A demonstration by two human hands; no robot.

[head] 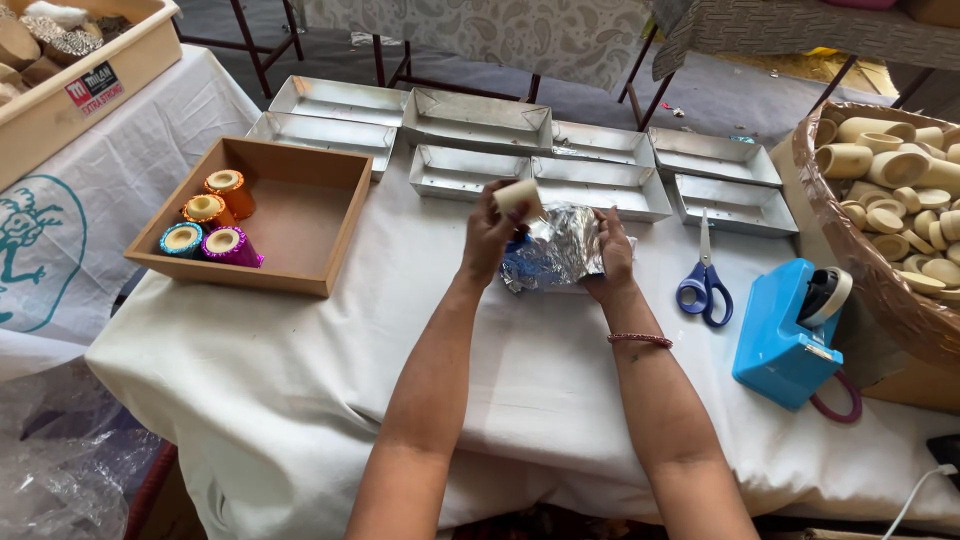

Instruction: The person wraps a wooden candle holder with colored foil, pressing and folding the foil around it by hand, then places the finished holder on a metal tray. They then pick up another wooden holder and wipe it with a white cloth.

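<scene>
Left hand (488, 235) clamped on a cream tube (517, 196), right hand (612, 252) pinching silver foil (556, 250), above white desk (300, 380), scissors (704, 280) near.

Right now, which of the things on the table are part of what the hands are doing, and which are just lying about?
In use:
- left hand, holding a bare wooden tube
- right hand, on the shiny foil

Lying about:
- scissors
- blue tape dispenser
- silver trays
- wooden tray with four wrapped tubes
- basket of bare tubes
</scene>
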